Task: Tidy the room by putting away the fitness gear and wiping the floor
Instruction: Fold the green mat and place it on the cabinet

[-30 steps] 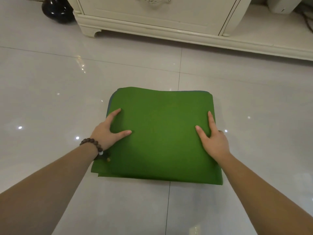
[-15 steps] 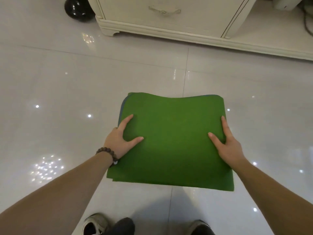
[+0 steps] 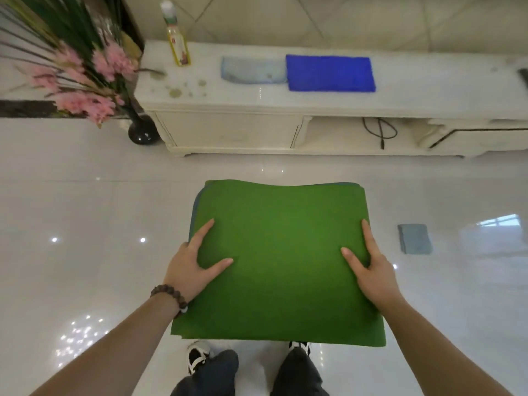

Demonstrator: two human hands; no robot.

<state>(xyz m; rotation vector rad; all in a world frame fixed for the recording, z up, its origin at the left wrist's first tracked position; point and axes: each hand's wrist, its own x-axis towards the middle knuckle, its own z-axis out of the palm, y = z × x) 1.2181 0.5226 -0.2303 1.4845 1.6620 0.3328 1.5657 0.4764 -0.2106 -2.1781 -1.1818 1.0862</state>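
A folded green mat (image 3: pixel 280 258) is held flat in the air in front of me, above my feet. My left hand (image 3: pixel 191 267) grips its left edge, thumb on top and fingers under it. On the opposite edge my right hand (image 3: pixel 371 270) holds the mat the same way. A small grey cloth (image 3: pixel 414 238) lies on the white floor to the right. On the low cream cabinet (image 3: pixel 257 101) ahead lie a blue folded cloth (image 3: pixel 330 72) and a pale grey cloth (image 3: pixel 251 70).
A spray bottle (image 3: pixel 177 41) stands on the cabinet's left end. A black vase (image 3: pixel 143 132) with pink flowers stands on the floor at its left corner. A black cable (image 3: pixel 380 132) hangs in the cabinet's open shelf. Glossy white tiles (image 3: pixel 85 212) spread around.
The mat has come up off the floor in both hands. My view has risen, so the cabinet top, the flowers and my feet have come into sight.
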